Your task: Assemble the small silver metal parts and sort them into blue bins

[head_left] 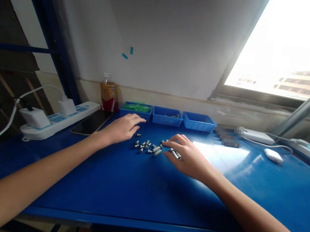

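My left hand (124, 129) is above the blue tabletop with its fingers stretched out, just in front of the left bin. It holds nothing that I can see. A lone small screw (139, 135) lies near its thumb. My right hand (186, 152) reaches over the right side of a pile of small metal screws (141, 150), its thumb and fingers apart. Several metal hex standoffs (157, 153) lie in the pile, and more standoffs (176, 155) show beside the right thumb, partly covered by the hand. Its index fingertip is close to a small metal piece, and I cannot tell whether they touch.
Three blue bins stand along the wall: the left bin (121, 112) with green packets, the middle bin (165, 121) and right bin (197, 126) with small parts. A bottle (108, 94), phone (91, 123) and power strip (57, 120) are left; a white case (273, 156) is right.
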Action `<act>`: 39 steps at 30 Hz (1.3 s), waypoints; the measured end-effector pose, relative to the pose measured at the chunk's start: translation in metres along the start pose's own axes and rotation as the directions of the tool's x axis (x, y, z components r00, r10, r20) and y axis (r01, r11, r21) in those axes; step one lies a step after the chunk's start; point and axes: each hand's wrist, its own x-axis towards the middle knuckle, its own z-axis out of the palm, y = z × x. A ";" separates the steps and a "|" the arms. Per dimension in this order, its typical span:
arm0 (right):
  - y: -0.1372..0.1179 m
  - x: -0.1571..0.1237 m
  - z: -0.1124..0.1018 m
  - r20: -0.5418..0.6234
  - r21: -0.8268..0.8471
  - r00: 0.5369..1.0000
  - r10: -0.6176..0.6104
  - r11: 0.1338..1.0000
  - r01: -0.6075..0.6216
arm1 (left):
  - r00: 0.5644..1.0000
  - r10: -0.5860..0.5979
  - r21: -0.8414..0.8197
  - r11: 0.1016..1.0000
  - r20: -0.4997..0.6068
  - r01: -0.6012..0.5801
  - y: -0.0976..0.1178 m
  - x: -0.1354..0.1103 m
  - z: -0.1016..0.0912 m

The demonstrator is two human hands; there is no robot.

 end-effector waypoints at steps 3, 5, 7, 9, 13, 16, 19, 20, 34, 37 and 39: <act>-0.001 0.000 0.002 0.038 0.020 0.999 -0.010 1.000 0.009 | 0.997 -0.011 -0.112 0.993 0.076 0.020 0.000 -0.015 0.009; -0.002 0.000 0.002 0.048 0.026 0.998 -0.030 0.999 0.029 | 0.993 -0.016 -0.158 0.987 0.119 0.035 0.000 -0.017 0.014; -0.002 -0.001 0.003 0.045 0.027 0.998 -0.047 0.999 0.046 | 0.992 -0.041 -0.195 0.979 0.120 0.065 0.002 -0.015 0.015; -0.002 -0.001 0.003 0.034 0.033 0.998 -0.060 0.998 0.059 | 0.991 -0.098 -0.261 0.958 0.090 0.118 0.010 -0.013 0.015; -0.005 -0.001 0.004 -0.052 0.034 0.996 -0.075 0.996 0.077 | 0.972 -0.225 -0.582 0.783 0.063 0.219 0.046 -0.015 0.006; -0.013 -0.002 0.004 -0.168 0.004 0.981 -0.100 0.995 0.102 | 0.980 -0.170 -0.777 0.600 0.107 0.189 0.080 -0.020 -0.001; -0.020 -0.003 0.004 -0.241 -0.015 0.959 -0.150 0.988 0.151 | 0.981 -0.148 -0.862 0.475 0.121 0.178 0.100 -0.024 -0.003; -0.022 -0.003 0.004 -0.257 -0.012 0.953 -0.158 0.987 0.160 | 0.979 -0.155 -0.876 0.445 0.130 0.186 0.103 -0.025 -0.003; -0.025 0.000 0.013 -0.280 0.229 0.958 0.061 0.974 0.004 | 0.991 -0.086 -0.578 0.816 -0.107 0.009 0.104 -0.034 -0.004; -0.025 -0.001 0.011 -0.306 0.215 0.950 0.066 0.977 0.001 | 0.989 -0.126 -0.615 0.786 -0.075 0.054 0.103 -0.031 -0.006; -0.025 -0.001 0.009 -0.297 0.165 0.955 0.016 0.986 0.035 | 0.988 -0.153 -0.672 0.735 -0.032 0.092 0.101 -0.029 -0.006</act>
